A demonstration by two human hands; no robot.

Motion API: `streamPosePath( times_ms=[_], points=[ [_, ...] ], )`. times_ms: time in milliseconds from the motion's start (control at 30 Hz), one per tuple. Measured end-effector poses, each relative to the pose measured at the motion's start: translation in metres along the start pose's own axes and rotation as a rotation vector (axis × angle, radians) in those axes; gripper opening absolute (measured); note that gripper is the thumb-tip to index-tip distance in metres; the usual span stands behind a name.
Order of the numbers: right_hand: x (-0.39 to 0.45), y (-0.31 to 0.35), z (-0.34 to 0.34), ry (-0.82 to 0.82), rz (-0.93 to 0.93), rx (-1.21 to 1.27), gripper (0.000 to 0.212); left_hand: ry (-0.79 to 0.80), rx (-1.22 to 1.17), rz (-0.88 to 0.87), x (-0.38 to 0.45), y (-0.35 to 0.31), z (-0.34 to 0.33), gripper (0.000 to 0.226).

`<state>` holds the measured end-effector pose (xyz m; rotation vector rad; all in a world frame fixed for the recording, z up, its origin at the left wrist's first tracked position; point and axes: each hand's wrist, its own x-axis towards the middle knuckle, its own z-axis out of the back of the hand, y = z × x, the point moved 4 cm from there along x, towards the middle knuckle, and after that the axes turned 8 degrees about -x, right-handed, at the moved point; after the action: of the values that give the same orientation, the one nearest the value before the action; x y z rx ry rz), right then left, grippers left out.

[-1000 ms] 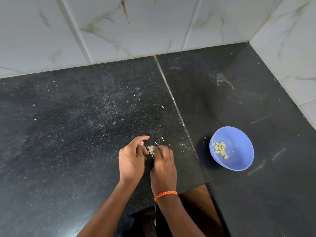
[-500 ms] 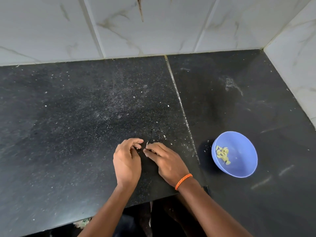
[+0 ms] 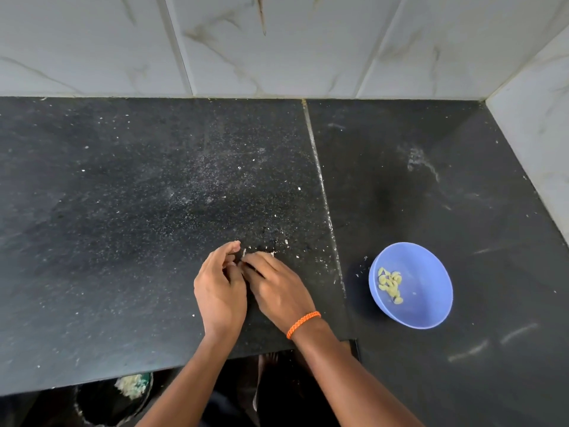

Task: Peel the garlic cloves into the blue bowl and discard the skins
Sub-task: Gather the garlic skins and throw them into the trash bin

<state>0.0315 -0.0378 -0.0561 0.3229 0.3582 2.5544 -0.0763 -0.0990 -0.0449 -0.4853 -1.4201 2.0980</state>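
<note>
Garlic skin fragments (image 3: 244,251) show as a small pale sliver at the fingertips, where both hands meet on the black countertop (image 3: 123,226). Left to right: a dark bin (image 3: 123,399) with pale scraps inside sits below the counter's front edge, at lower left. Left hand (image 3: 220,291) rests on the counter, fingers curled inward, tips against those of the other hand. Right hand (image 3: 277,288), orange bracelet (image 3: 303,324) at the wrist, lies beside it, fingers bent toward the same spot. Whether either hand pinches a clove or skin: cannot tell, the contact point is hidden by the fingers. White flecks (image 3: 286,241) are scattered just beyond the fingertips. Blue bowl (image 3: 428,315) stands well apart to the right, upright, holding peeled garlic cloves (image 3: 390,285) in a cluster on its left inner side.
</note>
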Motion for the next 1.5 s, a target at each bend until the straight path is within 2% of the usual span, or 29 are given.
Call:
streamPosePath(
  times_ms=[133,267,433,533,633,767,967,1067,1200,1267,1367,1433,1500],
  points=[
    [-0.010,-0.015,0.017,-0.119,-0.129,0.051,0.024,0.048,-0.048,-0.027,0.003,-0.005,0.002,0.041],
    [-0.005,-0.019,0.033,-0.267,-0.362,0.233,0.026,0.178,-0.216,0.002,0.001,-0.010,-0.001,0.061],
    [0.009,-0.003,0.035,-0.275,-0.441,0.427,0.019,0.310,-0.337,0.032,0.008,-0.005,-0.002,0.068],
    [0.013,0.002,0.033,-0.251,-0.469,0.414,0.012,0.367,-0.300,-0.004,0.012,-0.010,-0.001,0.069],
    [0.014,0.005,0.038,-0.280,-0.486,0.276,0.004,0.404,-0.197,-0.037,0.016,-0.015,0.000,0.077],
    [0.014,0.012,0.041,-0.259,-0.462,0.130,0.008,0.434,-0.096,-0.076,0.020,-0.016,-0.001,0.074],
    [0.004,-0.009,0.034,-0.375,-0.783,0.540,0.020,0.506,-0.185,-0.069,0.023,-0.016,-0.003,0.052],
    [0.008,-0.009,0.033,-0.391,-0.828,0.783,0.025,0.551,-0.315,-0.002,0.020,-0.018,-0.007,0.043],
    [0.009,-0.013,0.037,-0.367,-0.825,0.987,0.015,0.553,-0.315,0.030,0.024,-0.020,-0.007,0.031],
    [0.005,-0.017,0.041,-0.387,-0.857,0.947,0.008,0.506,-0.243,0.018,0.029,-0.018,-0.005,0.030],
    [-0.003,-0.023,0.037,-0.378,-0.845,0.661,0.015,0.378,-0.151,0.051,0.036,-0.011,0.001,0.017],
    [-0.007,-0.018,0.033,-0.324,-0.723,0.419,0.018,0.320,-0.085,0.044,0.041,-0.006,0.005,0.016],
    [-0.009,-0.005,0.026,-0.231,-0.524,0.218,0.010,0.279,-0.054,0.043,0.042,-0.004,0.008,0.017]
  ],
)
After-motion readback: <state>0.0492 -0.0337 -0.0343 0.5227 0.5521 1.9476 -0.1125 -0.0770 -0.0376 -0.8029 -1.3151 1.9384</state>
